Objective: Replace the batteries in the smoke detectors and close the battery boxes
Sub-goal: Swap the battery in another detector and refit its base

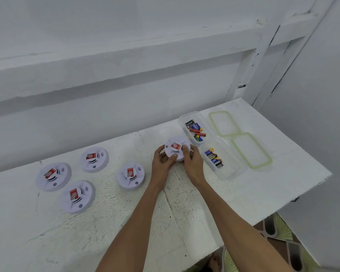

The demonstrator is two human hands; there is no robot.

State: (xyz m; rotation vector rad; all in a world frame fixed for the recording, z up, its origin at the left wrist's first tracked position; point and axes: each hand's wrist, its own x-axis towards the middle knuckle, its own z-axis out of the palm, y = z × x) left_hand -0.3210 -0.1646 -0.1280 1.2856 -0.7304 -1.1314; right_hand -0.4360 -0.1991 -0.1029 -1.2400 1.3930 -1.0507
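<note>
Smoke detector [176,148] with a red label is gripped from both sides toward the back of the white table [126,222]: left hand [162,163] curled round its left rim, right hand [192,165] round its right. Four other detectors [131,175] lie left of it; two open battery boxes [232,173] sit just right, beside their green-rimmed lids [251,150]

A white tabletop [185,213] fills the near part of the scene, its paint scuffed and scratched in a wide patch across the middle. Behind it, on the far side, stands a white wall [106,36] crossed by horizontal ledges. A white post [263,71] with cracked paint rises at the far right corner. At the near right, below the tabletop's edge, shows a patterned floor [283,232] with green fan shapes.
</note>
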